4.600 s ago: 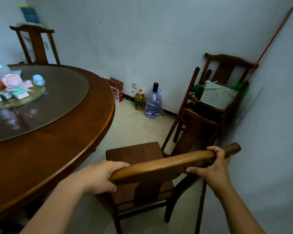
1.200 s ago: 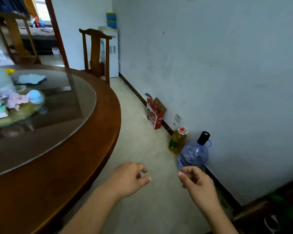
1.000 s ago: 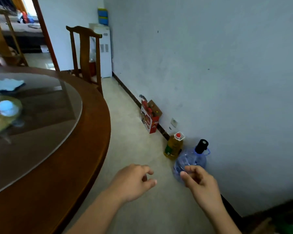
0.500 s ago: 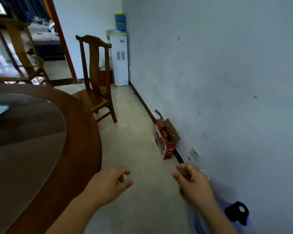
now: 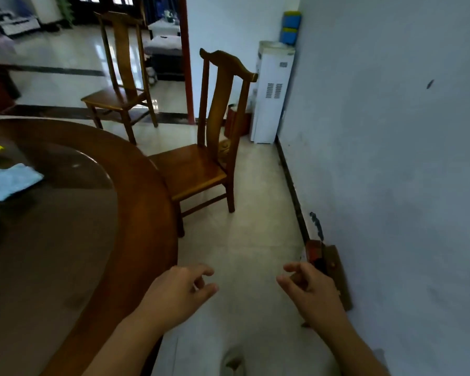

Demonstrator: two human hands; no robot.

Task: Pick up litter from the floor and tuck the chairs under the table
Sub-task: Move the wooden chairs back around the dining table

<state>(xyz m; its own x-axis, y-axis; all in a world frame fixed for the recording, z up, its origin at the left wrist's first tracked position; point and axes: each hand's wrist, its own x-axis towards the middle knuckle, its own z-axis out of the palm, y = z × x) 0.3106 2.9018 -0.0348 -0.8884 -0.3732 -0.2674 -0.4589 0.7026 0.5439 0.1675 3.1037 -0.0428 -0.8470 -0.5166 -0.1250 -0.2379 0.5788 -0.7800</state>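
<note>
Both our hands are empty w/ fingers loosely curled, left hand (image 5: 181,290) and right hand (image 5: 308,287) low and near, prob. free for the next chair (image 5: 198,164); it stands ahead, seat partly under the round table (image 5: 136,202) at left, back sticking out; vs 0.5 s ago it's nearer; red box (image 5: 316,253) now beside our right hand; no litter seen on the floor (image 5: 250,240).

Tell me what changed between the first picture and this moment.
Both hands let go of the chair they held by its top rail. The left hand and right hand are now empty, fingers loosely curled, and the view has turned toward another chair by the round table. The table stayed in place.
</note>
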